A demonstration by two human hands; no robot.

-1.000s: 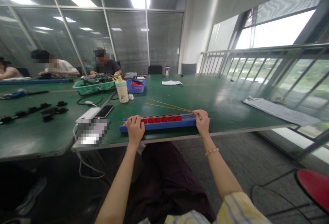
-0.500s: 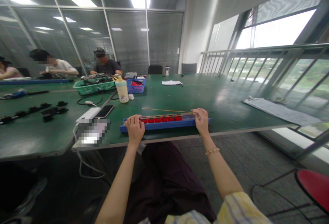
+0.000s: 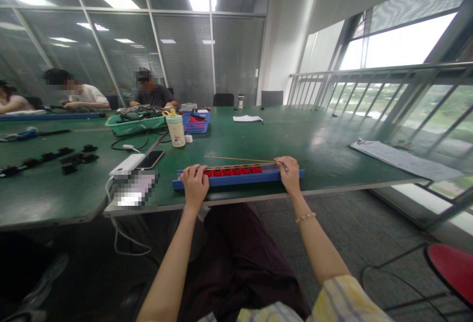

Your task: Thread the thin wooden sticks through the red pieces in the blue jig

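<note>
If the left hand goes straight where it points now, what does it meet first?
Beyond the blue tray it touches, the left hand would probably meet the farther thin stick, near its free end, though depth is unclear.

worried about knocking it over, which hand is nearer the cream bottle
Left. The left hand is at the left end of the blue rail, in front of the cream bottle; the right hand is near the rail's other end, farther right.

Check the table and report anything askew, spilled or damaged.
No spill or damage stands out. One thin stick at the right hand angles away from the blue rail instead of lying along it. The clipboard seems to overhang the right edge of the table.
</note>
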